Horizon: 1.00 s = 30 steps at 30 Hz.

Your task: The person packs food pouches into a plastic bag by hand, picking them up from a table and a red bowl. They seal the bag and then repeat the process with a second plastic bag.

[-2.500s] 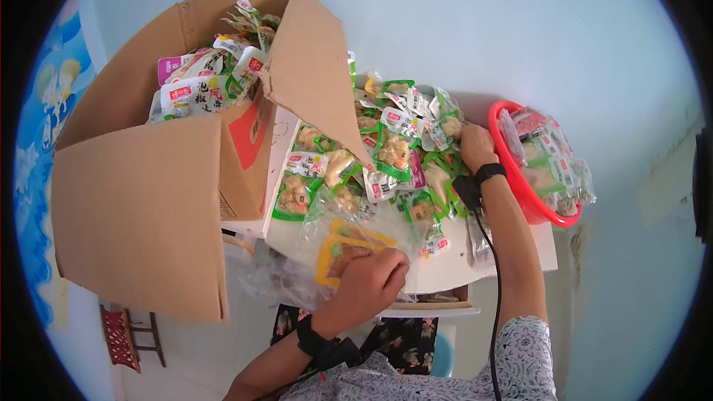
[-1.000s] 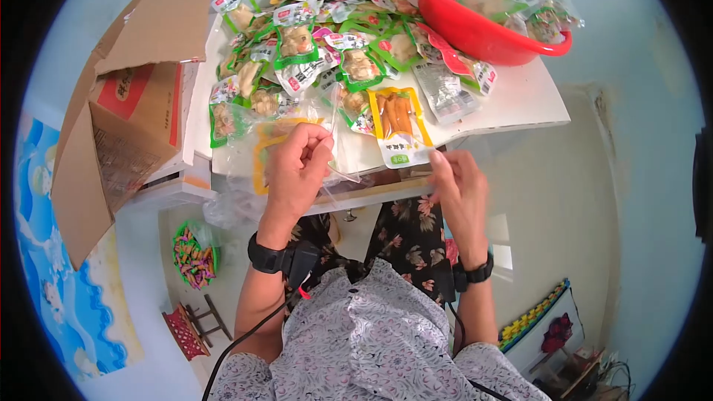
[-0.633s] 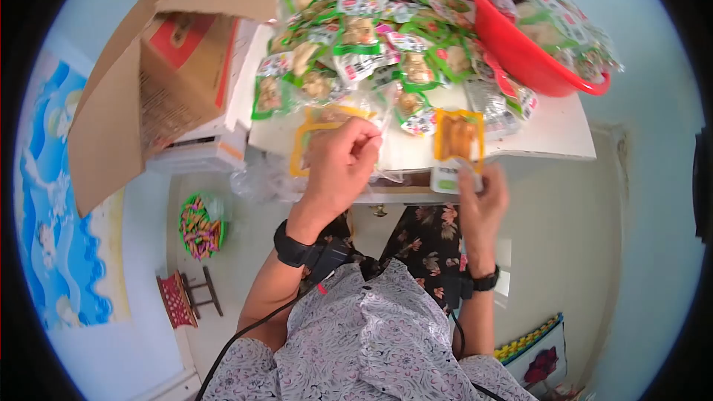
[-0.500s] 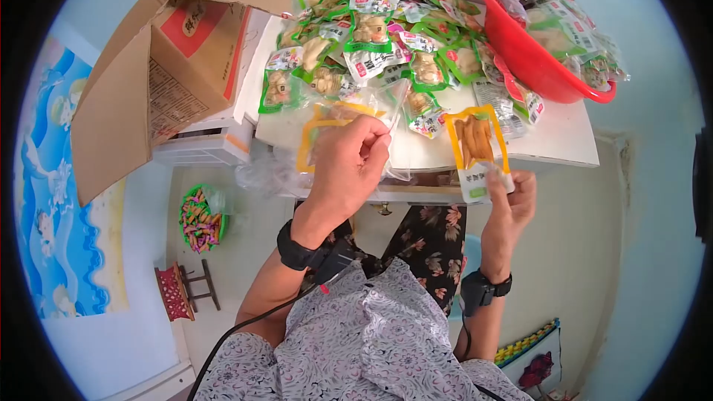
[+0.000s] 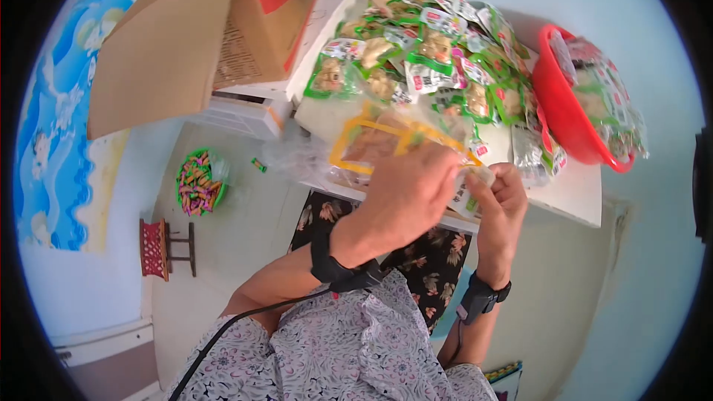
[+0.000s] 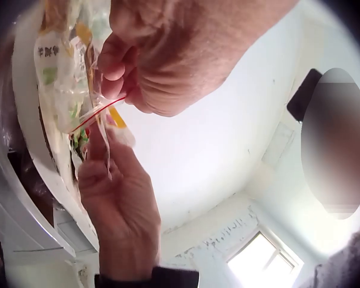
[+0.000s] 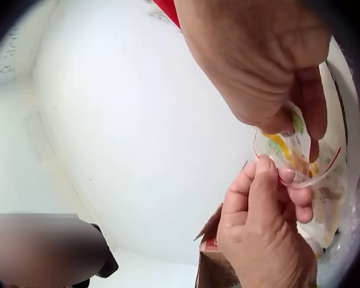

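Observation:
My left hand (image 5: 405, 193) pinches the mouth of a clear plastic bag, whose rim carries a red line (image 7: 331, 167). Inside the bag lie yellow-edged snack packets (image 5: 370, 142). My right hand (image 5: 506, 208) holds the white printed end of another yellow-edged snack packet (image 5: 463, 194) between thumb and fingers. That packet's far end is at the bag mouth, partly hidden behind the left hand. Both hands are close together over the table's front edge. A heap of green-edged food packets (image 5: 434, 46) lies just beyond them.
A large cardboard box (image 5: 160, 67) stands at the left. On the right, a red basin (image 5: 553, 100) filled with packets sits on the white table (image 5: 575, 189). A green basket (image 5: 180, 193) of small wrapped pieces and a red-seated stool (image 5: 154, 249) are on the floor.
My right hand left the heap, took a yellow-edged packet and brought it left to the bag mouth. My left hand, at the bag throughout, moved right toward it. The head view shifted.

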Motion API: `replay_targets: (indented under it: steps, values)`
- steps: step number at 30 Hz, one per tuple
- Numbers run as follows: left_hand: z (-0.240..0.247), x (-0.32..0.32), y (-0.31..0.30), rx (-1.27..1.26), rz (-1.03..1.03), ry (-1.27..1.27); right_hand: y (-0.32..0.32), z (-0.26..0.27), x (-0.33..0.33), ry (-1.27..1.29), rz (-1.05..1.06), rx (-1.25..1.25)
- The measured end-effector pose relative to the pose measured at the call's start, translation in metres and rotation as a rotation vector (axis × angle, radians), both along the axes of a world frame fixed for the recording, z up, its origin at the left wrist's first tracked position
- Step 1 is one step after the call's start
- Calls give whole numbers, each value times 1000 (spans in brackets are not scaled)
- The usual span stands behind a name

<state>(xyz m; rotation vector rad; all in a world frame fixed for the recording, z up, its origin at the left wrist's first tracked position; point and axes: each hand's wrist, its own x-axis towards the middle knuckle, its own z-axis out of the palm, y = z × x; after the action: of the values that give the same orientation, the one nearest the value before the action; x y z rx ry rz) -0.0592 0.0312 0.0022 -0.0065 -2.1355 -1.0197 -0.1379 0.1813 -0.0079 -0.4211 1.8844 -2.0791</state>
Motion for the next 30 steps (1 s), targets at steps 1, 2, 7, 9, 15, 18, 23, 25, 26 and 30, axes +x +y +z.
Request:
replay_targets:
  steps: [1, 2, 7, 9, 15, 18, 23, 25, 26, 30]
  values:
    - [0, 0, 1, -66, 14, 13, -4, 3, -4, -40, 50, 49]
    - [0, 1, 3, -66, 15, -5, -10, -1, -8, -24, 118, 10]
    - [0, 6, 0, -31, -13, -33, -40, -23, -17, -45, 334, -77]
    - [-1, 7, -4, 5, -23, -5, -48, -22, -13, -70, 360, -24]
    - [-16, -8, -37, 294, -54, 3, -52, 8, -32, 123, 457, 227]
    - [-19, -9, -52, 259, -65, -59, -43, 53, -63, 121, 483, 367]
    - [-35, -12, -60, 98, -171, -79, -74, 98, -134, 394, 380, 410]
    - [-35, -13, -60, 88, -204, -92, -102, 109, -167, 504, 303, 436]
    - [-35, -13, -61, 81, -220, -100, -117, 105, -191, 579, 274, 445]
    - [-33, -13, -62, 33, -239, -150, -178, 74, -279, 955, 178, 652]
